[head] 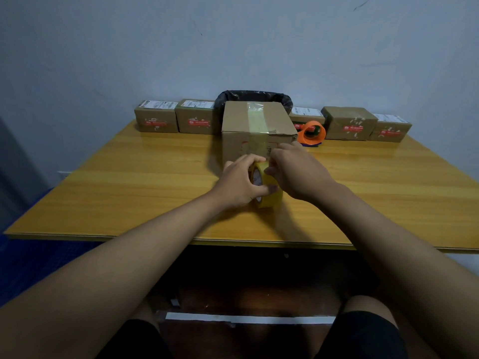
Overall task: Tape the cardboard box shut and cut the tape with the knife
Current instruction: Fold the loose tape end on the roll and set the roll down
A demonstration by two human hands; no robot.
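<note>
A cardboard box (241,125) stands in the middle of the wooden table (129,182), with a strip of clear tape over its top and down its front. Just in front of it a yellow tape roll (269,191) stands on edge on the table. My left hand (238,183) grips the roll from the left, thumb across its front. My right hand (295,169) has its fingertips at the roll's top edge, right by the box's front face. No knife is in view.
Several small labelled parcels (156,116) line the table's back edge on both sides. An orange tape dispenser (311,132) sits right of the box. A black-bagged bin (255,97) stands behind the box. The near table edge lies above my knees.
</note>
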